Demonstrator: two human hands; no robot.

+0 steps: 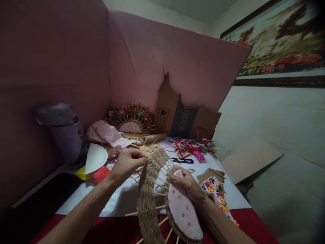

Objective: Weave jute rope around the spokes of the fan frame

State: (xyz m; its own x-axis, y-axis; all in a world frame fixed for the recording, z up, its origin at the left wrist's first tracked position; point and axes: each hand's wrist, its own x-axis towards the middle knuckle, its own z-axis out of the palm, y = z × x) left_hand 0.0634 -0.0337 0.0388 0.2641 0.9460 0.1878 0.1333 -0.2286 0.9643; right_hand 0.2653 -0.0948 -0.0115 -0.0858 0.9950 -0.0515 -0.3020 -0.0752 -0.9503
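Observation:
A half-round woven twine piece (149, 189) with thin wooden sticks fanning outward is tilted up in front of me. Its inner half circle is covered in pale pink dotted fabric (180, 206). My right hand (186, 183) grips this inner part, thumb on the front and fingers behind. At the upper outer rim of the twine band, my left hand (130, 161) is closed in a pinch. Whatever lies between its thumb and fingertips is too small to make out. Several stick ends poke past the band at lower left.
Scissors (135, 140) and thread snips (182, 160) lie on the white table cover (116, 203), near colourful pipe cleaners (195, 145). A similar decorated half-round piece (130, 127) and torn cardboard (165, 112) stand behind. At left are a purple bin (67, 139) and a white half disc (96, 158); floral fabric (215, 193) lies right.

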